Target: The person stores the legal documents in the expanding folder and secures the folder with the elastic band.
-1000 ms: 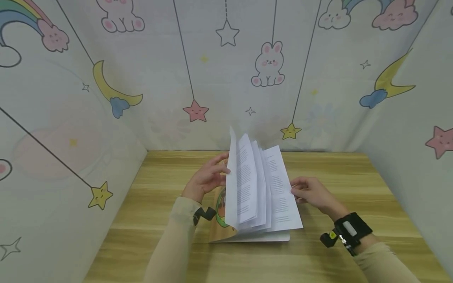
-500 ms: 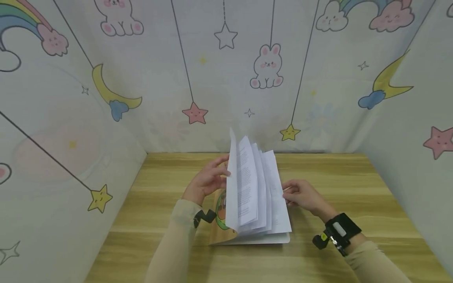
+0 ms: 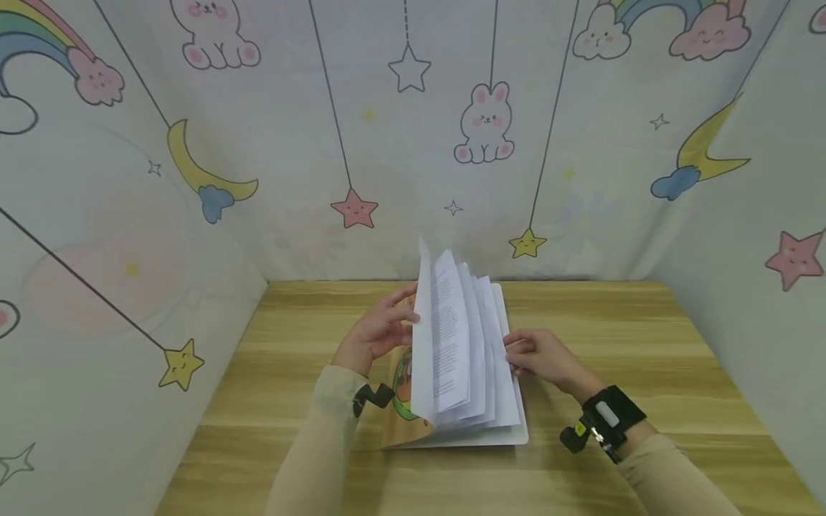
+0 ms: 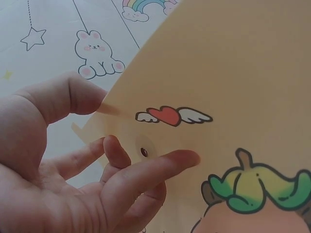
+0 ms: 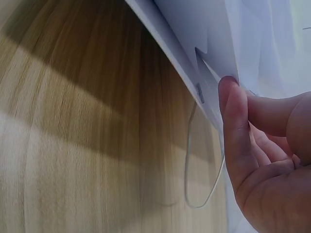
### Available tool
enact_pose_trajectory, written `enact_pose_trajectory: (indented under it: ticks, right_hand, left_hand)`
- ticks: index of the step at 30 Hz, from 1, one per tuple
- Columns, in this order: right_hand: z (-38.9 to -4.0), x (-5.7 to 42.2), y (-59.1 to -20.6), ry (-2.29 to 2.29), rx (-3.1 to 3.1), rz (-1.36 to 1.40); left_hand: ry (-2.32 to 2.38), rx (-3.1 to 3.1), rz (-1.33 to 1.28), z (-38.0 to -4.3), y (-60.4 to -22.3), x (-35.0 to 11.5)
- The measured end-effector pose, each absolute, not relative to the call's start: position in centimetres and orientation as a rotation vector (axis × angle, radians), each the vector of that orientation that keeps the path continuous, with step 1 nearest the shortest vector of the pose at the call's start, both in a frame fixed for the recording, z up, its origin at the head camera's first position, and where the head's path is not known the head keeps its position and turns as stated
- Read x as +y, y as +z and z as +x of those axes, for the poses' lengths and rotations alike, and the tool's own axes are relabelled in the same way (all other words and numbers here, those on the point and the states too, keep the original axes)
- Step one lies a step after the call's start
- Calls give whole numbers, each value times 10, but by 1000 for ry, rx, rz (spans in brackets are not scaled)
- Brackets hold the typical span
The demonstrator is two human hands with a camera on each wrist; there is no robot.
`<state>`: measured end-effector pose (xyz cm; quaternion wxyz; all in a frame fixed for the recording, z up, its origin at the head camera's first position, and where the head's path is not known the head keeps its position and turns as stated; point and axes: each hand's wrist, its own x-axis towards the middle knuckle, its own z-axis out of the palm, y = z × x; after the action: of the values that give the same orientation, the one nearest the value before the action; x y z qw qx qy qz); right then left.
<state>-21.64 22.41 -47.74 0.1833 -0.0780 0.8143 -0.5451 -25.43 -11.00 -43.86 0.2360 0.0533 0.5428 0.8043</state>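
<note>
A folder point(image 3: 403, 426) with a tan cartoon cover stands partly open on the table, printed paper sheets point(image 3: 449, 337) fanned upright inside. My left hand point(image 3: 377, 326) holds the raised cover by its left edge. In the left wrist view, fingers lie at the edge and on the cover point(image 4: 257, 87), near a winged heart print and a small round fastener point(image 4: 144, 152). My right hand point(image 3: 538, 355) pinches the outer edge of a white paper sheet point(image 3: 498, 387) between thumb and finger, over the white back panel point(image 3: 519, 419). A thin cord loop point(image 5: 187, 170) hangs from the panel's edge.
The folder lies on a wood-grain table point(image 3: 600, 315). White cloth walls point(image 3: 413, 143) printed with stars, moons and rabbits enclose the back and both sides. Black camera straps point(image 3: 613, 416) sit on the wrists.
My right hand has moved left with the pinched sheet, which now lies further within the folder, exposing more of the back panel's edge. My left hand has stayed on the cover.
</note>
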Motion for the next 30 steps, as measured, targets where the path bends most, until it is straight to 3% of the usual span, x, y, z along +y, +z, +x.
enact_pose_trajectory:
  ticks: [30]
  right_hand:
    - [-221, 210, -485, -1509, 2276, -251]
  left_hand:
    - [2199, 1520, 167, -256, -444, -109]
